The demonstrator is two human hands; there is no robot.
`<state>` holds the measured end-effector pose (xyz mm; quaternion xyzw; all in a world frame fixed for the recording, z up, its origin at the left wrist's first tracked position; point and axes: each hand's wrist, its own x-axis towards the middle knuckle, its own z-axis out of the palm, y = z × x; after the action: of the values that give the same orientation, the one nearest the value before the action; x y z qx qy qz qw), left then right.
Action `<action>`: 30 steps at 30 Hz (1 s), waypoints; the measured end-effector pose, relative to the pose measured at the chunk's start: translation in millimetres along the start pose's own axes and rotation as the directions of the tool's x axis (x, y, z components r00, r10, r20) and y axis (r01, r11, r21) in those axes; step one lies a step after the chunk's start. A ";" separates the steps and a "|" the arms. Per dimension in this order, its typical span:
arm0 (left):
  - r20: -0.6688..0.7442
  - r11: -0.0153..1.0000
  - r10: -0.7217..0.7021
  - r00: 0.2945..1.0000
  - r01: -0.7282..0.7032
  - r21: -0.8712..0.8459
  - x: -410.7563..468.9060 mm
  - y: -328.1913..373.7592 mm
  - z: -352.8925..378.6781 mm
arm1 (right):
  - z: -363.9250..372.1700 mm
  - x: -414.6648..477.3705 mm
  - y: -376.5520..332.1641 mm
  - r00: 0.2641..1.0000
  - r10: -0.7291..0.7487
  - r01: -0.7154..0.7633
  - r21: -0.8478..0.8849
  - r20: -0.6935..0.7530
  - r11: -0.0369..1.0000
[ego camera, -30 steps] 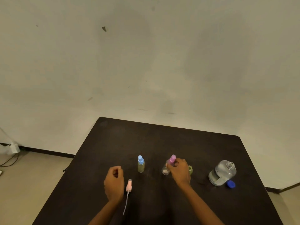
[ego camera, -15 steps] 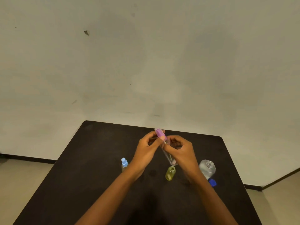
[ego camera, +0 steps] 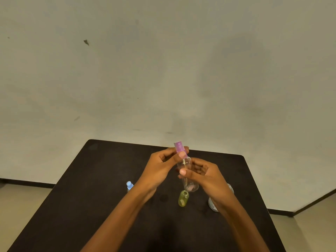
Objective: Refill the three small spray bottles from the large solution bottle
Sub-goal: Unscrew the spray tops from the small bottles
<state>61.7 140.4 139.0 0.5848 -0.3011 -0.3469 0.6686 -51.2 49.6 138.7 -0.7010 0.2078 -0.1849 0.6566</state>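
Spray bottle is hanging tilted just above the yellow bottle, my right hand curling round its middle, my left hand pinching its purple sprayer. Large solution bottle, right of the yellow one, is mostly hiding behind my wrist; its blue cap, showing before, is hiding too.

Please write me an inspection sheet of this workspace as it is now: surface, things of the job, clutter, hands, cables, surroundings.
Surface: dark table, set against the wall.
Job's things: clear small bottle held above the table, purple spray top at its neck; yellow-green small bottle standing uncapped; blue-capped small bottle standing, partly behind the left wrist; large bottle mostly hidden behind the right wrist.
Clutter: nothing seen.
Hands: left hand pinches the purple spray top; right hand grips the clear small bottle.
Cables: nothing seen.
Surroundings: pale wall with a dark mark; dark skirting; beige floor.
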 end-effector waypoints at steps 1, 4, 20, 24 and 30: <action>-0.015 1.000 0.005 1.000 -0.005 -0.006 1.1 0.2 1.5 | 0.1 -0.2 0.0 1.000 -0.019 0.018 -0.006 -0.011 1.000; -0.054 1.000 0.028 0.998 -0.028 -0.007 4.0 2.1 6.8 | 1.9 0.4 1.0 0.996 -0.069 0.069 -0.002 -0.049 0.998; -0.271 0.998 0.046 0.962 -0.035 0.045 7.5 1.9 19.2 | 17.9 0.0 12.4 0.935 -0.255 0.201 -0.224 -0.247 0.954; -0.029 0.998 0.048 0.998 -0.049 -0.048 3.3 5.1 18.4 | 19.0 -0.1 11.0 0.942 -0.250 0.202 -0.217 -0.222 0.955; -0.013 0.988 0.088 0.996 -0.089 -0.130 3.3 1.9 5.6 | 14.1 1.5 10.4 0.940 -0.233 0.211 -0.110 -0.250 0.971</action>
<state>59.3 134.6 141.6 0.5271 -0.3011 -0.3338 0.7212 -42.9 60.2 127.4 -0.7157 0.2196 -0.3399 0.5692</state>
